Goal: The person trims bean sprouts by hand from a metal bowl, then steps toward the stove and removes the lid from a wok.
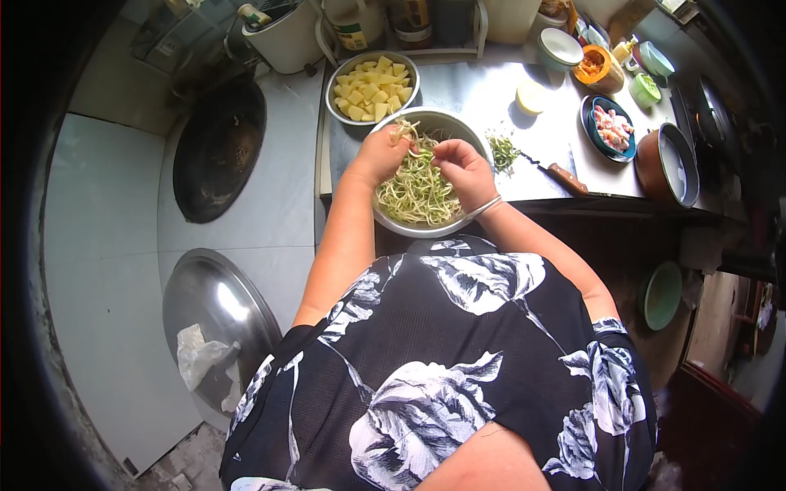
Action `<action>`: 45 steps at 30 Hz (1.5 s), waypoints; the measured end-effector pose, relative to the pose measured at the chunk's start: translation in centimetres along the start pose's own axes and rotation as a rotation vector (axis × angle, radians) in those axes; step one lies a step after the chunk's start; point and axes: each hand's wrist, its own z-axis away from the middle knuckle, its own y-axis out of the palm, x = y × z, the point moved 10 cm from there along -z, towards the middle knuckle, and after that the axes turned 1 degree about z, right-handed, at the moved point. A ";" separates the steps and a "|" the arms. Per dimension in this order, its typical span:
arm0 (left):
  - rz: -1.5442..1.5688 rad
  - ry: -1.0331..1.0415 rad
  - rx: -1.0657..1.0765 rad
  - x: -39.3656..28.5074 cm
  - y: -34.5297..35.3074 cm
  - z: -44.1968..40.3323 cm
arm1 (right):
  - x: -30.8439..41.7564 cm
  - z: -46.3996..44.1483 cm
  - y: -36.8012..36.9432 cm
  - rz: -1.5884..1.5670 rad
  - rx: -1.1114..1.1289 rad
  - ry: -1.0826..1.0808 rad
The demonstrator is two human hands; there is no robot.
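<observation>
A metal bowl (483,131) at the counter's front edge holds a heap of green and pale sprouts (419,190). Over its left side, my left hand (383,155) is closed round a small bunch of sprouts with stringy ends sticking up. My right hand (465,170) is over the bowl's right side, thumb and fingers pinched together; what they hold, if anything, is too small to make out. Just behind is a bowl (330,92) of cut yellow chunks (372,88). A little pile of green bits (501,152) lies right of the sprout bowl.
A brown-handled knife (566,178) lies on the counter to the right, near a pot (652,168), a plate of pink meat (614,129) and a cut pumpkin (602,69). At the left are a dark wok (219,151) and a large metal lid (217,286).
</observation>
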 end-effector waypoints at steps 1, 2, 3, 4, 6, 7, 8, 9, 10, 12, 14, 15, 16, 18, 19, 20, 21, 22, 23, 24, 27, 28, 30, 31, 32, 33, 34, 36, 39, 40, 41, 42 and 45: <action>0.001 0.000 -0.001 -0.3 -0.1 0.0 | 0.0 -0.1 -0.5 0.001 0.001 0.000; -0.014 -0.015 0.052 -0.3 0.3 0.0 | -0.3 -0.2 -0.6 -0.009 0.031 0.005; -0.030 -0.031 0.104 -0.2 0.7 0.1 | -0.5 -0.3 -0.4 -0.018 0.062 0.010; -0.029 -0.031 0.103 0.0 0.8 0.1 | -0.1 -0.3 0.0 0.033 0.079 -0.058; 0.136 -0.058 0.162 0.5 2.1 0.2 | 0.9 0.0 1.0 0.192 0.102 -0.207; 0.137 -0.058 0.163 0.4 2.2 0.3 | 2.2 0.4 1.9 0.351 0.124 -0.359; 0.092 -0.058 0.169 0.4 2.3 0.4 | 2.6 0.9 1.8 0.475 0.089 -0.383; 0.047 -0.059 0.174 0.3 2.3 0.5 | 2.7 1.0 1.8 0.475 0.089 -0.383; 0.047 -0.060 0.174 0.4 2.2 0.4 | 3.3 1.2 1.9 0.526 0.078 -0.441; -0.004 -0.023 0.207 0.4 2.2 0.4 | 4.4 1.8 2.2 0.619 0.057 -0.535; 0.001 -0.039 0.204 0.4 2.4 0.6 | 4.7 2.0 2.8 0.636 0.073 -0.565; 0.005 -0.052 0.200 0.3 2.5 0.7 | 5.0 2.2 3.1 0.654 0.088 -0.596; 0.004 -0.050 0.200 0.5 2.7 0.7 | 5.2 2.3 3.1 0.655 0.087 -0.598; 0.025 -0.026 0.133 0.6 2.6 0.6 | 4.8 2.4 4.0 0.737 0.181 -0.577; 0.023 -0.026 0.134 0.4 2.7 0.8 | 4.8 2.4 3.9 0.736 0.179 -0.578; 0.013 -0.041 0.151 0.4 2.8 0.9 | 4.6 2.5 4.2 0.779 0.212 -0.585; 0.003 -0.055 0.168 0.1 3.0 1.1 | 4.4 2.7 4.5 0.823 0.244 -0.592; 0.002 -0.054 0.171 -0.1 3.1 1.1 | 4.4 2.7 4.4 0.824 0.240 -0.593; -0.035 -0.107 0.212 0.2 3.4 1.1 | 4.3 2.9 4.9 0.848 0.298 -0.617; -0.072 -0.160 0.252 0.6 3.8 1.2 | 4.1 3.2 5.4 0.872 0.357 -0.641; -0.116 -0.142 0.264 1.0 4.0 0.7 | 3.6 3.4 5.6 0.943 0.413 -0.632; -0.116 -0.142 0.265 1.1 4.0 0.7 | 3.6 3.4 5.6 0.943 0.412 -0.631; -0.077 -0.117 0.219 1.1 3.8 0.5 | 4.3 3.5 5.3 0.858 0.375 -0.654; -0.077 -0.118 0.221 1.1 3.9 0.6 | 3.9 3.4 5.2 0.858 0.374 -0.653; -0.098 -0.062 0.161 0.6 3.4 0.6 | 3.1 2.0 2.9 0.570 0.219 -0.479; -0.117 -0.005 0.101 -0.2 2.8 0.7 | 2.1 1.0 0.7 0.282 0.068 -0.302; -0.101 -0.112 0.177 0.2 3.1 0.9 | -1.5 0.4 -1.6 0.007 -0.025 0.117; -0.101 -0.074 0.143 0.0 2.8 1.0 | -1.4 -0.1 -2.9 -0.272 -0.120 0.131; -0.046 -0.039 0.116 -0.7 2.6 1.0 | -1.6 -0.6 -4.3 -0.572 -0.208 0.129; 0.010 -0.045 0.123 -0.8 2.8 1.1 | -1.7 -0.7 -4.4 -0.591 -0.210 0.139; 0.010 -0.045 0.122 -0.5 2.9 0.9 | -1.8 -0.7 -4.5 -0.611 -0.211 0.149; -0.013 -0.003 0.119 -0.7 3.0 0.8 | -1.8 -0.8 -4.5 -0.611 -0.209 0.149; 0.021 0.037 0.076 -1.5 3.2 1.2 | -1.8 -0.9 -4.9 -0.652 -0.244 0.135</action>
